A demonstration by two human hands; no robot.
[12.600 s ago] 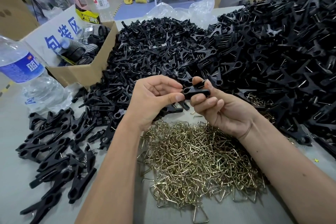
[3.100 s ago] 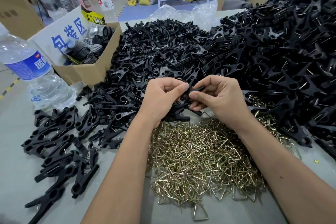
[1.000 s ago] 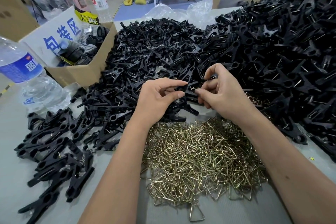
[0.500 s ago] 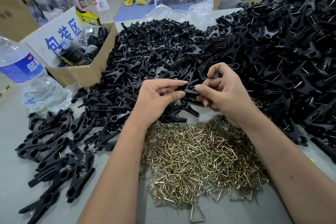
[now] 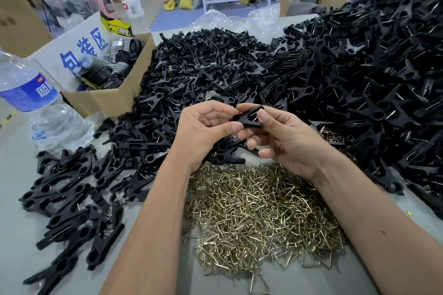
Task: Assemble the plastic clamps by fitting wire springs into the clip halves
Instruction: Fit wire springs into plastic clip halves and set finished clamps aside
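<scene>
Both hands pinch one black clip (image 5: 248,117) above the near edge of the clip-half pile (image 5: 215,67). Left hand (image 5: 203,134) closes thumb and forefinger on its left end; right hand (image 5: 287,141) closes thumb and fingers on its right end, with a thin wire showing beside the thumb. Clip long axis runs left-right, tilted up to the right. Brass wire springs (image 5: 259,211) lie heaped below. Cardboard box (image 5: 105,100) flap bears blue Chinese characters; a yellow label behind reads "PRO TAPE"; the water bottle (image 5: 36,103) label is unreadable.
</scene>
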